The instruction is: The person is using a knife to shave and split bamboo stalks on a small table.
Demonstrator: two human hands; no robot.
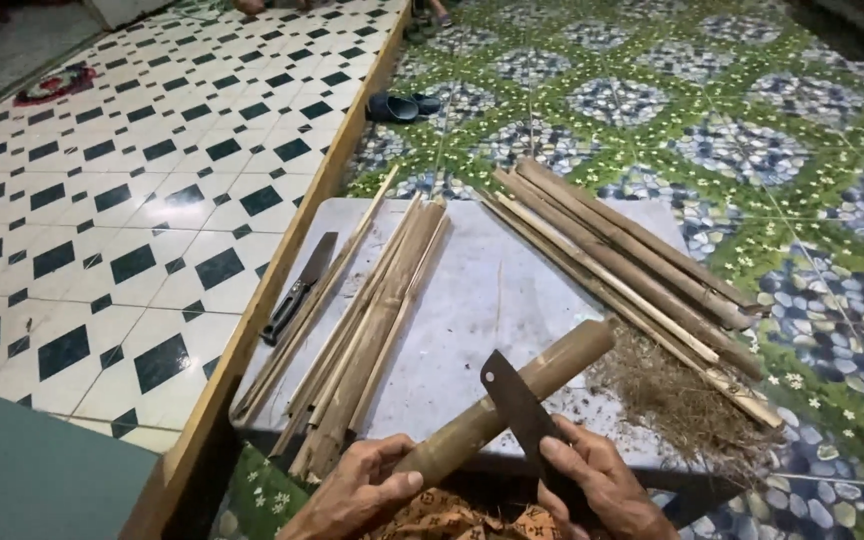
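Hands work at the near edge of a low grey board [472, 290], seen from above. The left hand [357, 495] is wrapped around the near end of a thick bamboo tube [512, 400], thumb pressed on top; the tube is round, olive-tan and smooth, and slants up and to the right across the board's near edge. The right hand [602, 490] is closed around the grip of a dark cleaver [517, 405], forefinger laid along it, and the blade's broad, dull metal face rests against the middle of the tube. Left of the tube a bundle of thin splits [367, 330] lies lengthwise on the board, pale, flat and fibrous. At the far left edge a second knife [297, 290] with a black handle lies beside one loose strip. On the right a row of longer poles [632, 260], brown and rough, slants across the board's corner, and a heap of fine, dry, straw-coloured shavings [672, 395] sits just below them. The board stands on a glossy floor [752, 130] tiled in a green leaf and blue pebble pattern. A wooden rail [282, 260] divides it from a white floor with black diamonds on the left. A pair of dark sandals [402, 106] lies far off near the rail. Patterned brown cloth [452, 522] shows under the hands.
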